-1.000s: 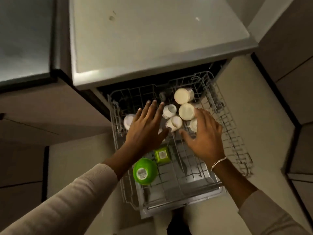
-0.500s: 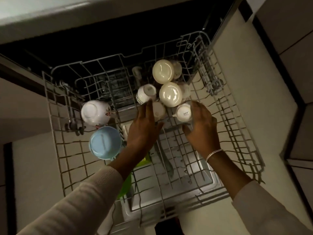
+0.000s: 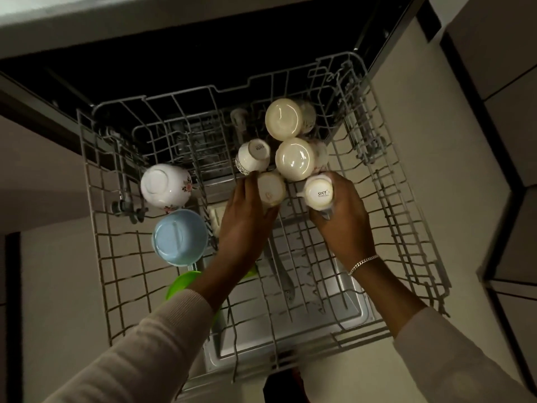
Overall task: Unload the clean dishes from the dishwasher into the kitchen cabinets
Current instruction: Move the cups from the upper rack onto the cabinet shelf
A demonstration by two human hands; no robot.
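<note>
Head view, looking down into the pulled-out upper rack [image 3: 130,257] of the dishwasher. Light is dim.

- Left hand [image 3: 247,225]: reaches in from the near side and wraps a plain cream cup [image 3: 271,189]. The fingers lie up the cup's left side and the thumb curls under its near edge. The cup sits base-up near the middle of the rack.
- Right hand [image 3: 343,216]: closes on a stamped cup [image 3: 318,194], also base-up, with dark print on its base. The fingers curl round its right side and the thumb is on the near side. A bracelet [image 3: 363,263] is on that wrist.
- The two held cups sit just beside each other, between the hands. I cannot tell whether either is lifted off the wires.
- Just behind them, toward the back of the rack: a patterned cup [image 3: 252,157] tipped on its side, close to the left fingertips. Right of it are two upturned cream bowls [image 3: 295,159], one behind the other, and the nearer one touches the stamped cup.
- Left part of the rack, well apart from both hands: a floral mug [image 3: 165,184], base-up, and a blue cup [image 3: 180,237] just in front of it.
- Below the rack, partly hidden by the left forearm: a green bowl [image 3: 181,283].
- A pale countertop [image 3: 145,18] overhangs the dark opening at the top.
</note>
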